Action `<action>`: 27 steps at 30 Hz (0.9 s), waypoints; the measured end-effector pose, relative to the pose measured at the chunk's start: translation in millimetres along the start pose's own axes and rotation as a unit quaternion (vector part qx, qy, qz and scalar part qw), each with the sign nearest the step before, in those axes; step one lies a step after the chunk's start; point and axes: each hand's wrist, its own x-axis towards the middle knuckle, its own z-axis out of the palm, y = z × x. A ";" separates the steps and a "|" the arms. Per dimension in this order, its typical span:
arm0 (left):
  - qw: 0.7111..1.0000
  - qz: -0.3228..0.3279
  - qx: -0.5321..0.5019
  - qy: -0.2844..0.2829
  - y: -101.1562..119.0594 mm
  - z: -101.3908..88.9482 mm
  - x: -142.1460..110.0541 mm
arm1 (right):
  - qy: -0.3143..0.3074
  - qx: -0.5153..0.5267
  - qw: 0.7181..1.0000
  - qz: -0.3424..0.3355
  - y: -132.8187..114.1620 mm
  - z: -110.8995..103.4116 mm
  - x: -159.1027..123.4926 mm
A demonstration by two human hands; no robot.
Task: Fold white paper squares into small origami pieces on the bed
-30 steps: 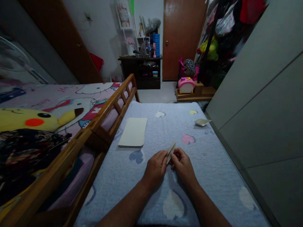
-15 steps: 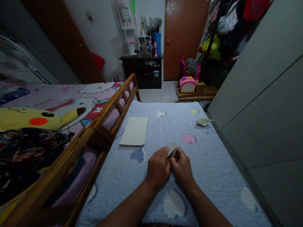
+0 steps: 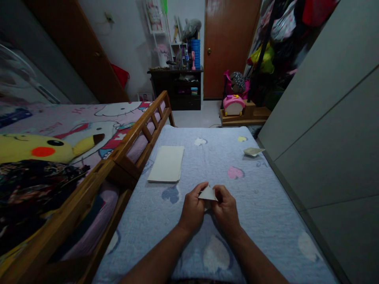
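Note:
Between my two hands is a small folded piece of paper [image 3: 208, 193], pale and roughly triangular, its point facing away from me. My left hand [image 3: 192, 206] grips its left corner with closed fingers. On the opposite corner, my right hand [image 3: 226, 206] pinches the paper, thumb and fingers partly hidden. Both hands are just above the blue bedspread [image 3: 204, 157]. A stack of white paper sheets [image 3: 166, 164] lies ahead and to the left. Off to the right, near the bed's edge, rests another folded paper [image 3: 253, 151].
A wooden bed rail [image 3: 142, 130] runs along the left, with a yellow plush toy [image 3: 38, 148] on the bed beyond. Grey cabinet panels [image 3: 325, 130] border the right. Past the far edge stand a dark shelf unit [image 3: 177, 90] and a pink toy case [image 3: 233, 105].
The folded paper has turned from a slant to face me, showing a wider triangle. My hands have moved slightly apart around it, and the left fingers have shifted to its corner.

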 end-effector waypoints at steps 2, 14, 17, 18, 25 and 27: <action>0.999 -0.019 -0.049 -0.002 -1.0 0.1 1.0 | 0.000 0.000 1.000 -0.017 -0.6 -0.7 0.7; 0.995 -0.061 -0.068 -0.043 5.3 -5.9 -2.6 | 0.013 0.028 1.000 -0.008 3.0 -4.4 -1.6; 0.983 -0.094 -0.144 -0.066 5.2 -4.3 -1.7 | 0.006 0.036 0.999 0.012 2.7 -4.5 -1.1; 0.977 -0.106 -0.169 -0.069 5.5 -3.7 -1.1 | 0.003 0.037 0.999 0.014 2.5 -4.6 -0.7; 0.962 -0.136 -0.231 -0.053 6.5 -3.7 2.1 | -0.001 0.091 0.996 0.011 3.1 -5.0 2.0; 0.959 -0.133 -0.243 -0.056 6.0 -4.2 1.6 | 0.003 0.114 0.993 0.016 3.7 -5.2 2.4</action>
